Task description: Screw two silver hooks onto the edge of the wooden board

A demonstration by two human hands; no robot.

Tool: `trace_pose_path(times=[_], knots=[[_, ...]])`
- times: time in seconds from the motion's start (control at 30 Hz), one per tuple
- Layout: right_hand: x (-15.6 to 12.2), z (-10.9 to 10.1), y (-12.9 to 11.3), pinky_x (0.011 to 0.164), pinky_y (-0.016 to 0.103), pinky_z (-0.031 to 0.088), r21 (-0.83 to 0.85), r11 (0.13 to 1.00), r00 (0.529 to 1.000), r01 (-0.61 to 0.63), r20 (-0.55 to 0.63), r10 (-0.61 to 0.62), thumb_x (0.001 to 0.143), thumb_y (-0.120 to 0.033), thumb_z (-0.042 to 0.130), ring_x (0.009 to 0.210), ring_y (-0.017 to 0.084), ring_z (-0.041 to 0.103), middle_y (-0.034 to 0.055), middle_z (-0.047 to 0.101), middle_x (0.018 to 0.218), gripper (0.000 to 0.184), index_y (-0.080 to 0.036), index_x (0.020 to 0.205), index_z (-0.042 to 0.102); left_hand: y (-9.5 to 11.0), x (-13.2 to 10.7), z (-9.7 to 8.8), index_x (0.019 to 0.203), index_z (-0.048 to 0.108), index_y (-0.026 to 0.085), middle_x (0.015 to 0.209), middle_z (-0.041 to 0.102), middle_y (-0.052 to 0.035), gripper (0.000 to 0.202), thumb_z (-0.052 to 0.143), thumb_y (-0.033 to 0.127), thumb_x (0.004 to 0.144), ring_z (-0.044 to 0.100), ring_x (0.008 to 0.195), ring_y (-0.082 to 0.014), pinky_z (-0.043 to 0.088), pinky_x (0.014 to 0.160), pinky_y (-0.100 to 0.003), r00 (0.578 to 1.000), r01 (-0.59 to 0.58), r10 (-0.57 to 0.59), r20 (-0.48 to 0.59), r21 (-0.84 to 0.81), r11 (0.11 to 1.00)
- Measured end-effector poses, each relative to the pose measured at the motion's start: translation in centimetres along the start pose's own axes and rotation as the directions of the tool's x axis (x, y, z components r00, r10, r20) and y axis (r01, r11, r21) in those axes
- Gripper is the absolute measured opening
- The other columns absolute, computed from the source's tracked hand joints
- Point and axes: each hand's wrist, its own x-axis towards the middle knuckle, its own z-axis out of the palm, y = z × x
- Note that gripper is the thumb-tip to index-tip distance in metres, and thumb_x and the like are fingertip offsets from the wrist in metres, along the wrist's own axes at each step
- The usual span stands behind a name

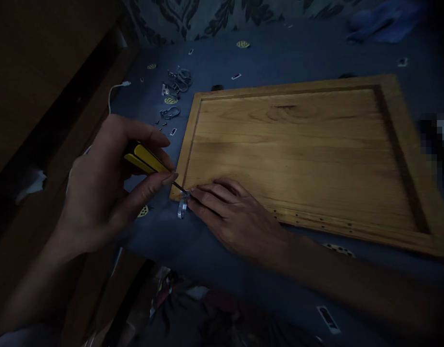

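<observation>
My left hand (99,183) is closed around a yellow-and-black screwdriver (149,159), its thin shaft slanting down to the right. The screwdriver's tip meets a small metal fitting (182,206) at the near left corner of a framed wooden panel (287,149). Part of the fitting juts past the panel's near edge. My right hand (232,212) lies palm down over that edge, its fingertips pressed at the fitting and holding it against the wood. The right thumb is hidden. Several small dark holes show along the panel's near edge.
Loose metal fittings (178,79) and small screws (164,124) lie beyond the panel's left side on the blue patterned cloth (215,260). A white cable (111,96) runs along the left edge beside brown wood. A blue cloth bundle (386,21) is at the far right.
</observation>
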Motion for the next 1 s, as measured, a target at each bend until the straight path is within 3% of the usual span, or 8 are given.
trace_pose_path(times=[0.2, 0.4, 0.6, 0.7, 0.87, 1.0], knots=[[0.03, 0.00, 0.09, 0.099, 0.044, 0.053, 0.016, 1.000, 1.000, -0.003, 0.020, 0.003, 0.108, -0.009, 0.042, 0.115, 0.026, 0.065, 0.0134, 0.078, 0.121, 0.034, -0.007, 0.124, 0.071, 0.02, 0.18, -0.01, 0.126, 0.058, 0.039, 0.100, 0.072, 0.0026, 0.033, 0.069, 0.025, 0.098, 0.078, 0.087, -0.0203, 0.070, 0.067, -0.034, 0.998, 0.040, -0.038, 0.043, -0.041, 0.998], [-0.13, 0.00, 0.09, 0.101, 0.043, 0.051, 0.001, 1.000, 1.000, -0.002, 0.015, 0.002, 0.107, -0.009, 0.041, 0.115, 0.026, 0.064, 0.0127, 0.077, 0.123, 0.034, -0.007, 0.124, 0.071, -0.32, 0.35, -0.25, 0.129, 0.061, 0.038, 0.102, 0.070, 0.0040, 0.038, 0.076, 0.027, 0.096, 0.078, 0.088, -0.0192, 0.070, 0.069, -0.035, 0.998, 0.007, 0.000, 0.064, -0.100, 0.995], [-0.11, 0.02, 0.08, 0.099, 0.047, 0.052, 0.052, 0.999, 0.999, -0.011, 0.032, 0.009, 0.108, -0.009, 0.039, 0.114, 0.027, 0.064, 0.0148, 0.077, 0.120, 0.036, -0.006, 0.124, 0.071, -0.24, 0.01, -0.93, 0.129, 0.061, 0.036, 0.115, 0.067, -0.0045, 0.035, 0.073, 0.038, 0.096, 0.077, 0.097, -0.0282, 0.066, 0.086, -0.053, 0.974, 0.207, -0.216, -0.065, -0.123, 0.971], [0.00, 0.00, 0.07, 0.098, 0.045, 0.053, 0.041, 0.999, 1.000, -0.011, 0.011, 0.010, 0.109, -0.010, 0.039, 0.111, 0.026, 0.066, 0.0136, 0.078, 0.118, 0.036, -0.006, 0.120, 0.073, -0.29, -0.08, -0.76, 0.126, 0.063, 0.040, 0.113, 0.067, -0.0025, 0.036, 0.076, 0.032, 0.093, 0.077, 0.090, -0.0261, 0.068, 0.076, -0.050, 0.986, 0.140, -0.152, -0.065, -0.160, 0.977], [0.14, -0.14, 0.04, 0.099, 0.041, 0.053, 0.002, 1.000, 1.000, -0.009, 0.015, 0.009, 0.111, -0.011, 0.036, 0.112, 0.024, 0.067, 0.0103, 0.079, 0.118, 0.038, -0.009, 0.120, 0.073, -0.24, -0.05, -0.18, 0.125, 0.064, 0.039, 0.107, 0.064, -0.0015, 0.041, 0.076, 0.021, 0.090, 0.075, 0.085, -0.0211, 0.071, 0.075, -0.043, 0.991, 0.115, -0.127, -0.051, -0.196, 0.974], [0.09, -0.22, 0.06, 0.098, 0.040, 0.053, -0.018, 1.000, 1.000, -0.010, 0.024, 0.011, 0.110, -0.010, 0.035, 0.112, 0.023, 0.068, 0.0085, 0.079, 0.119, 0.040, -0.011, 0.122, 0.073, -0.16, 0.01, -0.08, 0.119, 0.066, 0.036, 0.102, 0.069, -0.0007, 0.036, 0.079, 0.023, 0.089, 0.078, 0.083, -0.0221, 0.072, 0.070, -0.040, 0.995, 0.076, -0.085, -0.056, -0.141, 0.987]])
